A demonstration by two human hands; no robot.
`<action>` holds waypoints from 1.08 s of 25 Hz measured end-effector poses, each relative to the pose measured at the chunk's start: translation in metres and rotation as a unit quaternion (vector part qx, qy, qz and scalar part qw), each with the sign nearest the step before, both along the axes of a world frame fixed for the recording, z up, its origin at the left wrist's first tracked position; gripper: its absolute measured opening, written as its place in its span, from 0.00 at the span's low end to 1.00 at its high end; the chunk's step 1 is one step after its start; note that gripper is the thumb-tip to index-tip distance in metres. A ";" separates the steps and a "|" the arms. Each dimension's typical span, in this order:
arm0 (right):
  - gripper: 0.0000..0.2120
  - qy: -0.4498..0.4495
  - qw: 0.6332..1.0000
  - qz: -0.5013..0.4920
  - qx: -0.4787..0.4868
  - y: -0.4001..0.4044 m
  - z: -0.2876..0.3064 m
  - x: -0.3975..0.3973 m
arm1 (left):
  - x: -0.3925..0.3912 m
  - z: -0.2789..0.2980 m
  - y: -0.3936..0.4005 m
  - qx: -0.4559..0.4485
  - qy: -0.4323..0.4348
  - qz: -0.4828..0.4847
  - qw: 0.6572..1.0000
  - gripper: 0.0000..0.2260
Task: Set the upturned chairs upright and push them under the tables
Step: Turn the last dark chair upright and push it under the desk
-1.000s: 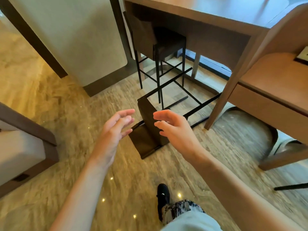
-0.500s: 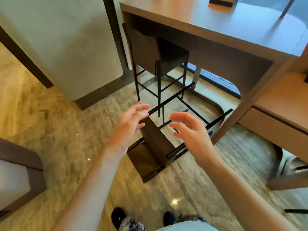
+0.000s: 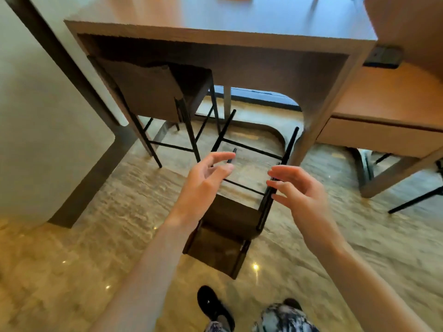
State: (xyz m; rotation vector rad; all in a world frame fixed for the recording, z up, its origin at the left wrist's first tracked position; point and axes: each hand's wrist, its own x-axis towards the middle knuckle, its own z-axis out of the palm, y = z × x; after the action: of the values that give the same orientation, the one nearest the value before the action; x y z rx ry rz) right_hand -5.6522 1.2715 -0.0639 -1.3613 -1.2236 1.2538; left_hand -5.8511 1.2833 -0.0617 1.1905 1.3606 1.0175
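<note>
No writing or brand can be read anywhere; an orange object at the top edge of the frame, on the table (image 3: 263, 27), is too cropped and blurred to make out. The floor (image 3: 72, 248) is glossy, beige and marbled, with small bright reflections of lights near the lower centre. The wooden table fills the upper half of the frame, and a pale wall panel with a dark trim runs down the upper left. A lower wooden desk (image 3: 388, 109) sits at the right edge, with a dark socket plate above it. Under the table at the upper left an upright chair (image 3: 153, 92) with a dark seat and thin black legs stands tucked in. The upturned chair (image 3: 225, 226) lies on the floor in the centre of the frame, its back flat on the floor toward the bottom and its black legs pointing up and away toward the table. The left hand (image 3: 203, 183) reaches in with its fingers spread and slightly bent, holding nothing, just beside one leg. The right hand (image 3: 302, 190) is likewise loose and spread, its fingertips at the right-hand leg, though contact cannot be told. A black shoe (image 3: 213, 305) and patterned trousers show at the bottom.
</note>
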 end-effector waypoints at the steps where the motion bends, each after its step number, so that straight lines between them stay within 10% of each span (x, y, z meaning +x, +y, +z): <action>1: 0.12 -0.002 1.000 -0.015 -0.003 -0.006 0.000 -0.005 | -0.006 -0.001 0.003 -0.005 -0.009 -0.011 1.000 0.14; 27: 0.12 0.080 0.982 -0.159 -0.056 -0.178 -0.013 -0.063 | -0.093 -0.009 -0.120 -0.029 -0.015 -0.065 0.997 0.10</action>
State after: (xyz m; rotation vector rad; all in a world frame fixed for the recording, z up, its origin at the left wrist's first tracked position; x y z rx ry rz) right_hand -5.7153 1.0935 -0.0765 -1.4420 -0.7973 1.1904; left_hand -5.9445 1.1630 -0.0709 1.1994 1.2634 0.8953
